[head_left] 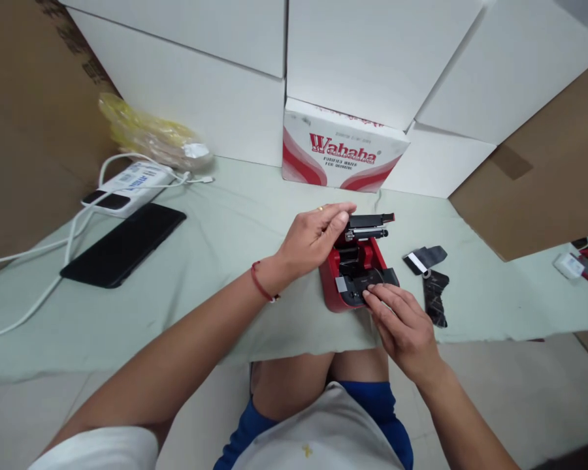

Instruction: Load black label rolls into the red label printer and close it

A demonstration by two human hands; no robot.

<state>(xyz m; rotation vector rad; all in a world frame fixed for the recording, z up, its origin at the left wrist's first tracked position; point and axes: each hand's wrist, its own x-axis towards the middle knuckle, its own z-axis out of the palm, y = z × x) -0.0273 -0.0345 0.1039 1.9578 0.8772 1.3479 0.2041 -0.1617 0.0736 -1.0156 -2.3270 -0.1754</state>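
A small red and black printer [329,282] stands near the table's front edge with its lid [365,222] raised, so its inner compartment and a roller show. My left hand [313,236] is at the lid's left side, fingers behind it and thumb on the near side, closed on it. The fingertips of my right hand [404,323] press on the black front panel [367,282], close together; the thumb is mostly hidden. A pale grey strip lies on the panel's left part. Right of the printer are a dark piece with a white stripe [424,260] and a crumpled black strip [436,299].
On the left lie a black phone-like slab [125,245], a white power bank-like box [137,186], white cables [71,245] and a yellowish plastic bag [151,134]. A Wahaba carton [343,150] stands behind the printer. White boxes and brown cardboard [539,176] border the pale green tablecloth [235,261].
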